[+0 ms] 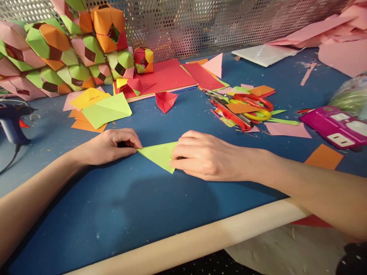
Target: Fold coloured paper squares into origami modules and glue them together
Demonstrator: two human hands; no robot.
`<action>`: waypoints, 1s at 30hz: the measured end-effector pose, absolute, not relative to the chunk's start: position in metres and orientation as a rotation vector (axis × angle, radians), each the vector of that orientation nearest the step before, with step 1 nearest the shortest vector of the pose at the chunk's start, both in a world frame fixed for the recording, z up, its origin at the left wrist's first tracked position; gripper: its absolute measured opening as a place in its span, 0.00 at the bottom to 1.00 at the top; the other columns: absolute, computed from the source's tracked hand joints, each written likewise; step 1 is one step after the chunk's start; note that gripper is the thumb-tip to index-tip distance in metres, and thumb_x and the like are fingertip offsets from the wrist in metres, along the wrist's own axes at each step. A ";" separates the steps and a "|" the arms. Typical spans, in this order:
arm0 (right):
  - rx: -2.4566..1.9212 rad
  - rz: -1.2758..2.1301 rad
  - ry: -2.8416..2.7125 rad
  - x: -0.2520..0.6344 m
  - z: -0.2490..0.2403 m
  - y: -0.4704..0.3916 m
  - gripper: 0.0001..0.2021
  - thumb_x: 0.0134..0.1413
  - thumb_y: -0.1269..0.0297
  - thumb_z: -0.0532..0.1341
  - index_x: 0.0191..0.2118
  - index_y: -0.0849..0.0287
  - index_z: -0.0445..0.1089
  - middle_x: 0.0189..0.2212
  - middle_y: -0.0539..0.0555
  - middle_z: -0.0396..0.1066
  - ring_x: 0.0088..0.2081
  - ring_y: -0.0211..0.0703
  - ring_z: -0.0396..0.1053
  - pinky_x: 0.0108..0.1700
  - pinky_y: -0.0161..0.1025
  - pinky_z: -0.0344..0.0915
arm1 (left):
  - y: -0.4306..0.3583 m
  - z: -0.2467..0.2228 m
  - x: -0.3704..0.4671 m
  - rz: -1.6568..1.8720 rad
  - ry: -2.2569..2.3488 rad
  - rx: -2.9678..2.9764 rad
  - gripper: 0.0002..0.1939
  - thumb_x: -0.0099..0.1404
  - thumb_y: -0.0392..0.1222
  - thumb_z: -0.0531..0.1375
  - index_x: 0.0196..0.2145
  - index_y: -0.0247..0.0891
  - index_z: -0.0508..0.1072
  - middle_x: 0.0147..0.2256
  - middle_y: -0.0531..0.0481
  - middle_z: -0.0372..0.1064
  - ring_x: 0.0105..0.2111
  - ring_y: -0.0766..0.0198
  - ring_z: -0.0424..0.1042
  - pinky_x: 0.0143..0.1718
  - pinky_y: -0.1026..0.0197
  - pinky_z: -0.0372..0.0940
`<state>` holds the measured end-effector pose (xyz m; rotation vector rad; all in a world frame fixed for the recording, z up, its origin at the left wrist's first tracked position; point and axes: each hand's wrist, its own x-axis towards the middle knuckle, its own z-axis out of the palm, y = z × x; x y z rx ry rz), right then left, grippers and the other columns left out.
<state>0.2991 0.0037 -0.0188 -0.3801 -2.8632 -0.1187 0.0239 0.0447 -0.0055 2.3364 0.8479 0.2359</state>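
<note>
A light green piece of paper, folded to a triangle, lies just over the blue table between my two hands. My left hand pinches its pointed left corner between thumb and fingertips. Over the right part of the paper, my right hand has its fingers closed on the edge and covers that side. Just beyond the hands sits a small folded red paper piece. Farther left rests a stack of loose sheets, with a light green sheet on top of yellow and orange ones.
Folded paper balls are piled at the back left against a perforated metal panel. Scissors lie among scraps at right, near a magenta power strip. A glue gun stands at far left. A pale rail edges the table.
</note>
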 end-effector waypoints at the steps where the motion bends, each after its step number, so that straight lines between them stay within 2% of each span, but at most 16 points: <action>1: -0.383 -0.117 -2.865 0.299 -0.019 0.004 0.12 0.57 0.75 0.51 0.32 0.61 0.71 0.29 0.54 0.68 0.32 0.40 0.59 0.38 0.40 0.54 | 0.045 -0.006 0.024 0.233 0.848 2.334 0.08 0.63 0.41 0.56 0.36 0.36 0.73 0.37 0.46 0.69 0.37 0.66 0.69 0.39 0.65 0.65; 13: -0.510 -0.077 -2.930 0.295 -0.010 -0.010 0.11 0.55 0.76 0.51 0.31 0.62 0.70 0.29 0.54 0.67 0.29 0.39 0.59 0.37 0.40 0.54 | 0.039 0.003 0.024 0.230 1.004 2.339 0.09 0.61 0.40 0.55 0.37 0.38 0.73 0.36 0.50 0.71 0.34 0.66 0.69 0.35 0.66 0.64; 16: -0.526 -0.087 -2.929 0.294 -0.010 -0.012 0.10 0.55 0.75 0.51 0.31 0.62 0.70 0.31 0.55 0.68 0.31 0.39 0.61 0.37 0.40 0.55 | 0.027 0.010 0.032 0.406 1.208 2.387 0.09 0.61 0.38 0.54 0.38 0.38 0.72 0.36 0.50 0.71 0.35 0.65 0.69 0.37 0.63 0.65; 19: -0.512 -0.093 -2.940 0.295 -0.012 -0.013 0.11 0.57 0.75 0.50 0.32 0.62 0.70 0.32 0.55 0.69 0.32 0.40 0.62 0.37 0.40 0.56 | 0.001 0.010 0.052 0.672 1.303 2.508 0.09 0.62 0.34 0.52 0.38 0.37 0.70 0.38 0.47 0.70 0.38 0.63 0.69 0.38 0.61 0.66; 22: -0.465 -0.130 -2.929 0.297 -0.014 -0.015 0.11 0.57 0.76 0.50 0.33 0.62 0.69 0.32 0.55 0.70 0.33 0.41 0.64 0.37 0.41 0.56 | -0.029 0.002 0.074 0.626 0.978 2.708 0.11 0.64 0.32 0.50 0.40 0.35 0.69 0.41 0.43 0.70 0.42 0.61 0.69 0.43 0.58 0.67; 25: -0.451 -0.163 -2.945 0.299 -0.015 -0.017 0.10 0.56 0.76 0.51 0.33 0.62 0.69 0.31 0.55 0.70 0.35 0.43 0.65 0.38 0.42 0.57 | -0.048 -0.012 0.088 0.479 0.879 2.876 0.10 0.65 0.36 0.51 0.41 0.32 0.68 0.43 0.37 0.69 0.46 0.54 0.68 0.46 0.52 0.67; 28: -0.454 -0.185 -2.950 0.299 -0.016 -0.019 0.09 0.55 0.75 0.52 0.34 0.62 0.70 0.33 0.57 0.71 0.37 0.44 0.66 0.40 0.43 0.58 | -0.054 -0.023 0.091 0.461 0.904 2.999 0.16 0.65 0.42 0.53 0.44 0.25 0.68 0.46 0.32 0.67 0.48 0.48 0.67 0.47 0.48 0.67; 30: -0.438 -0.210 -2.932 0.299 -0.016 -0.019 0.09 0.55 0.74 0.52 0.36 0.62 0.70 0.34 0.58 0.71 0.39 0.45 0.66 0.41 0.43 0.60 | -0.053 -0.026 0.092 0.462 0.930 3.064 0.17 0.64 0.43 0.53 0.43 0.24 0.69 0.46 0.30 0.67 0.47 0.46 0.67 0.46 0.48 0.68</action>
